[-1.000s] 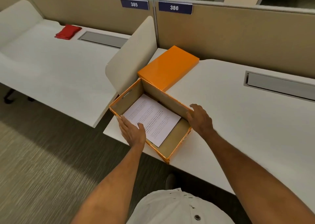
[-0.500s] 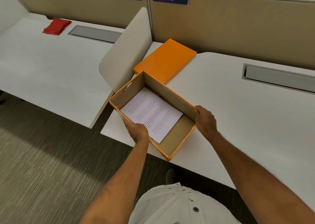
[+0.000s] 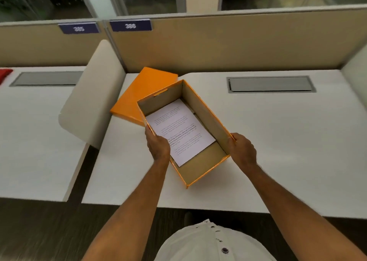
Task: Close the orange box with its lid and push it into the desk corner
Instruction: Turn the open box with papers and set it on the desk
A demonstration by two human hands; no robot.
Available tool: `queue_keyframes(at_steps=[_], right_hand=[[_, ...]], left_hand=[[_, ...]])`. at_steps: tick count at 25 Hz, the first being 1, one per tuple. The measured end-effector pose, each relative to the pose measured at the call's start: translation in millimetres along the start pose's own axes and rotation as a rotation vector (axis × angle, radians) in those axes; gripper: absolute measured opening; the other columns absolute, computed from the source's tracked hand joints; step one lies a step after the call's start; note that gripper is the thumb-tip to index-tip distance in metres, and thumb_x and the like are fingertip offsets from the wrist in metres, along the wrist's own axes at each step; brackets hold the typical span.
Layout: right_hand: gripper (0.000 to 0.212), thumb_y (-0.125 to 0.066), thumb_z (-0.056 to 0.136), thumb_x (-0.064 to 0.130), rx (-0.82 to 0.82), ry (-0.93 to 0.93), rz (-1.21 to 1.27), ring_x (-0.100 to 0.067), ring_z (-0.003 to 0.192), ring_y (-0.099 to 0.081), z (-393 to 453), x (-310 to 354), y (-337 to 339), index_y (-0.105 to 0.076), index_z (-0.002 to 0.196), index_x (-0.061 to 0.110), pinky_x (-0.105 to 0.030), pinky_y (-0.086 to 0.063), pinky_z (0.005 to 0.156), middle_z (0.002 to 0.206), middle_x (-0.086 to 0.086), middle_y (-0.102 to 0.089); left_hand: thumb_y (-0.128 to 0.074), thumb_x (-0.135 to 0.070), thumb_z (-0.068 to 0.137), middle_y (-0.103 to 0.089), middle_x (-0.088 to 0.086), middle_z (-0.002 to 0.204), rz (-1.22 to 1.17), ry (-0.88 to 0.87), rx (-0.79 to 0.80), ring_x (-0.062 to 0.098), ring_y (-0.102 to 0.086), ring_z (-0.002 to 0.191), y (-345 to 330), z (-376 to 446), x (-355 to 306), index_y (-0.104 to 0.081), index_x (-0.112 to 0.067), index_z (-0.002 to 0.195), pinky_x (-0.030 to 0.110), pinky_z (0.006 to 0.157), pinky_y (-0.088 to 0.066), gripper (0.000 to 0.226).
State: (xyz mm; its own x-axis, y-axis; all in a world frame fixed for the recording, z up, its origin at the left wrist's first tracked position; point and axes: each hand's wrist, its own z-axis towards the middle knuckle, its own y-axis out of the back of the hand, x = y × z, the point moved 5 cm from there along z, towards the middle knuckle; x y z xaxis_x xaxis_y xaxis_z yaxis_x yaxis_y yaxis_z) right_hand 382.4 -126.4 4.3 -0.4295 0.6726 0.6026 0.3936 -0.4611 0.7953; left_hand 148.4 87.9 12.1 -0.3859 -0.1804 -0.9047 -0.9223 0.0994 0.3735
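An open orange box (image 3: 206,113) with a brown inside sits at an angle on the white desk (image 3: 288,141). A printed sheet of paper (image 3: 178,129) lies in its bottom. My left hand (image 3: 157,144) grips the box's left long wall and my right hand (image 3: 242,151) grips its right long wall. The flat orange lid (image 3: 143,93) lies behind and left of the box, in the desk's back-left corner, partly hidden by the box.
A beige curved side divider (image 3: 93,101) stands left of the lid, and a tan partition (image 3: 228,46) runs along the desk's back. A grey cable hatch (image 3: 271,84) is set into the desk at the back right. The neighbouring desk holds a red object (image 3: 5,73).
Both hands moved from beside the box to gripping its long walls. The box has shifted right and turned, away from the desk's front-left edge. The camera view also swung right.
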Motion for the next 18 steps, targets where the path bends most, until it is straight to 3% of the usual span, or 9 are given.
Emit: queue_keyframes(at_steps=[4, 10, 18], right_hand=[[0.028, -0.045, 0.099, 0.032, -0.063, -0.132, 0.006, -0.024, 0.07, -0.059, -11.0, -50.3, 37.6, -0.061, 0.079, 0.021, -0.029, -0.04, 0.057, 0.079, 0.001, -0.063], [0.026, -0.052, 0.101, 0.032, -0.148, -0.233, 0.028, -0.025, 0.08, -0.06, -27.2, -100.8, 70.1, -0.073, 0.106, 0.016, -0.031, -0.044, 0.068, 0.098, -0.004, -0.069], [0.032, -0.053, 0.1, 0.041, -0.151, -0.238, 0.055, -0.024, 0.081, -0.068, -29.0, -119.1, 75.0, -0.071, 0.109, 0.016, -0.028, -0.049, 0.059, 0.099, -0.002, -0.068]], left_hand=[[-0.054, -0.017, 0.105, -0.059, 0.007, 0.146, 0.039, -0.119, 0.2, 0.028, -0.059, 0.134, -68.6, -9.0, -26.2, -0.039, -0.026, 0.153, 0.051, 0.104, -0.057, 0.051], [-0.057, -0.021, 0.105, -0.065, 0.006, 0.137, 0.068, -0.22, 0.449, 0.025, -0.067, 0.122, -145.3, -24.9, -55.3, -0.046, -0.022, 0.148, 0.046, 0.099, -0.06, 0.045], [-0.055, -0.03, 0.105, -0.066, -0.004, 0.131, 0.087, -0.259, 0.625, 0.019, -0.069, 0.113, -190.7, -25.9, -69.0, -0.049, -0.023, 0.145, 0.043, 0.096, -0.061, 0.041]])
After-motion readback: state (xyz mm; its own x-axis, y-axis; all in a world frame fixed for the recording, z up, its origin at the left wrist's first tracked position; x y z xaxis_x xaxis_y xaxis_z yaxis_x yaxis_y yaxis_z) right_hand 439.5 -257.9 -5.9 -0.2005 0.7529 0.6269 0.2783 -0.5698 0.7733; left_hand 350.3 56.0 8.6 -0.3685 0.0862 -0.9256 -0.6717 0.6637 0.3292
